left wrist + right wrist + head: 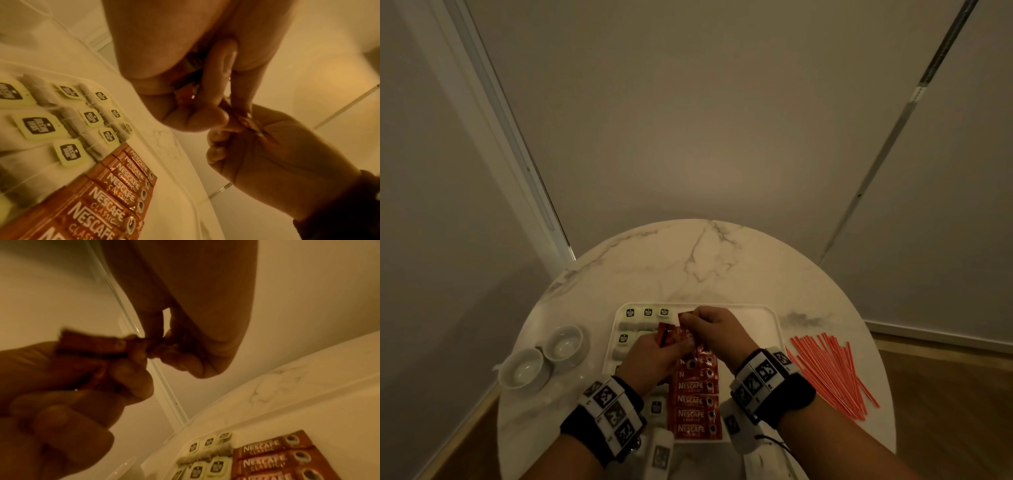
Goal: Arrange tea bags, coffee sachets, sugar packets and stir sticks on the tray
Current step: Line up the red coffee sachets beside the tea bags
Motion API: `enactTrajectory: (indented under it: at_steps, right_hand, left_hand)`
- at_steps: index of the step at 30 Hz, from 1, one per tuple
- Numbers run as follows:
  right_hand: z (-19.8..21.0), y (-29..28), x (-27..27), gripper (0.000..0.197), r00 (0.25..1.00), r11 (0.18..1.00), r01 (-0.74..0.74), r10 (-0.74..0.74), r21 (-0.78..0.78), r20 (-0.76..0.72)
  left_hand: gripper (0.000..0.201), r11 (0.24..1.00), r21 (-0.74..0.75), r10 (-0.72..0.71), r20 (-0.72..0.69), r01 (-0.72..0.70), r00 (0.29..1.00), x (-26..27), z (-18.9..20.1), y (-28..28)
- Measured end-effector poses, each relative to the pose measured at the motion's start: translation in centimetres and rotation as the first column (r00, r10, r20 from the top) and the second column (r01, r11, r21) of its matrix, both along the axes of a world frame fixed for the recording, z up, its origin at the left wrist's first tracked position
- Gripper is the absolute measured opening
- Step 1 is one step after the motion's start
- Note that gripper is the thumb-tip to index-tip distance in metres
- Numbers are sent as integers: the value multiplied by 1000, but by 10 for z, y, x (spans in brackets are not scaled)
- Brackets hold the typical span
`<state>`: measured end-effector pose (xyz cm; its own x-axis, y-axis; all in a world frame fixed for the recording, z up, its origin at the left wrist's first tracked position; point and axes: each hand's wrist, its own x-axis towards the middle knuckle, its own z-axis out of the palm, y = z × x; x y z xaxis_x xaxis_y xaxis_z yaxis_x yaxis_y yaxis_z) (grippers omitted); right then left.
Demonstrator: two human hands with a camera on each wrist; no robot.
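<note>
Above the white tray (763, 313), both hands hold a strip of red coffee sachets (675, 334). My left hand (654, 356) grips one end with curled fingers; my right hand (709, 325) pinches the other end between thumb and fingertips. A column of red Nescafe sachets (695, 401) lies in the tray's middle. Tea bags (640, 315) with yellow tags fill the tray's left part. In the left wrist view the tea bags (61, 116) and sachets (107, 199) lie below the hands. The right wrist view shows the held sachets (92, 345) blurred.
Red stir sticks (832, 370) lie in a loose heap on the round marble table (705, 260), right of the tray. Two small white bowls (544, 356) stand left of the tray. Walls close in behind the table; wooden floor shows at both sides.
</note>
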<state>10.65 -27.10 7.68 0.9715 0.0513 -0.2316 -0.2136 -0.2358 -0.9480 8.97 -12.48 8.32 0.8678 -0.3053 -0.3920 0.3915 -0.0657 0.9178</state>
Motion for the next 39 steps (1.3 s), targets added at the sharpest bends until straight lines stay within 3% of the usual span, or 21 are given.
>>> enactTrajectory:
  at_steps: [4,7,10,14,17,20,24,27,35,39]
  right_hand:
    - [-11,1,1,44,991,997,64,-67,-30,-119]
    - [-11,2,-6,42,976,995,81,-66,66,-208]
    - [-18,-1,-15,27,986,988,9,16,153,-167]
    - [-29,-7,-17,9,995,996,15,-7,88,-99]
    - [-32,-14,-13,13,994,998,-13,20,65,-112]
    - [-34,-21,-4,19,989,996,-92,91,1,-115]
    - [-36,-32,9,24,977,979,-192,183,-74,-109]
    - [-36,-37,19,20,973,970,-215,204,-109,-104]
    - [-31,-33,62,12,952,895,-305,293,-326,-88]
    - [-40,-41,93,14,965,871,-259,252,-416,-74]
  left_hand:
    - [7,998,45,-35,-6,36,999,-1,-2,-2]
    - [12,986,-33,164,-52,-166,985,1,-8,-6]
    - [10,950,-23,308,-118,-312,944,6,-18,-5]
    - [24,912,-75,378,-224,-402,899,11,-29,-7]
    - [33,873,-88,438,-294,-480,850,17,-36,-7]
    - [21,830,-139,458,-385,-541,801,18,-41,-9]
    - [20,787,-188,464,-446,-587,766,19,-47,-13]
    - [21,779,-132,511,-433,-613,742,25,-57,-14]
    - [24,821,-86,497,-378,-565,781,35,-67,-21]
    - [24,836,-67,492,-347,-545,798,37,-62,-14]
